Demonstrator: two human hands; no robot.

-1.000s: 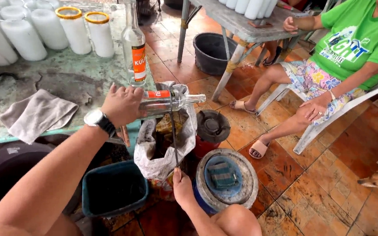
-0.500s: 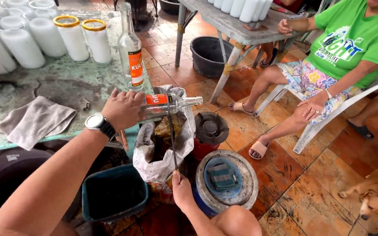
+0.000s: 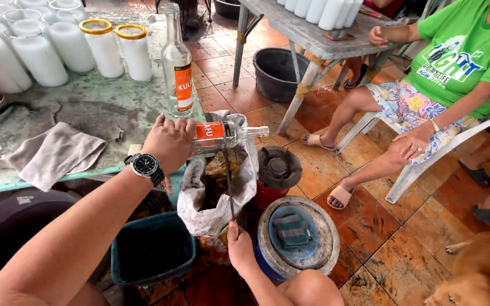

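Left hand, wristwatch on the wrist, fingers wrapped round the body of a clear glass bottle with an orange label, held on its side, neck pointing away from the worn green-topped worktable. The bottle lies just past the table's edge, directly over a grey-white open sack of brownish scraps, probably so that whatever falls lands in it. Right hand, low beside the sack, fingers closed on the bottom end of a thin dark cord or rod that runs up taut to the bottle's shoulder; which of the two, cannot tell.

On the table: a second upright clear bottle with orange label, a grey rag, rows of white candles in glass jars. Beyond the table, a seated person in a green shirt. Right of the sack, a small dark burner and a round pail with a lid.
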